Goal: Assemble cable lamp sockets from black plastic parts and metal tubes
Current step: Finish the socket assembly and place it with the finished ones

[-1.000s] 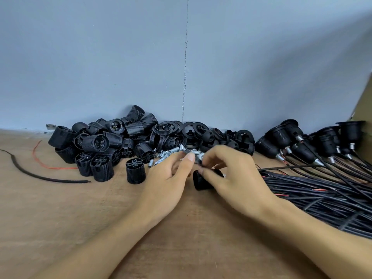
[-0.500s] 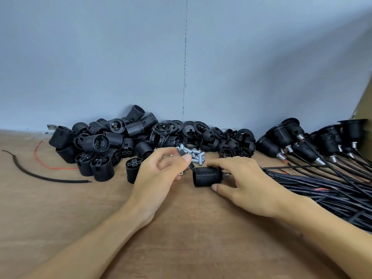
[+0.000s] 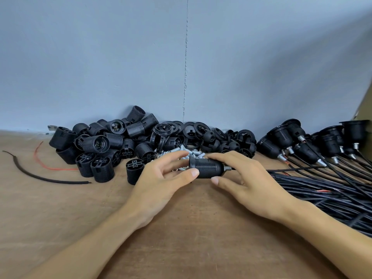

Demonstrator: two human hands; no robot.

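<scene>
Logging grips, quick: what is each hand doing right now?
Left hand: pinching the black socket at its flanged end.
Right hand: gripping the same socket near its metal tube.

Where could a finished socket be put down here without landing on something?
Bare wood lies near-left, in front of the loose black cable and the pile of socket parts, and between the forearms. Crowded: the middle back, with metal tubes, and the right, under the cable bundle and finished sockets.
</scene>
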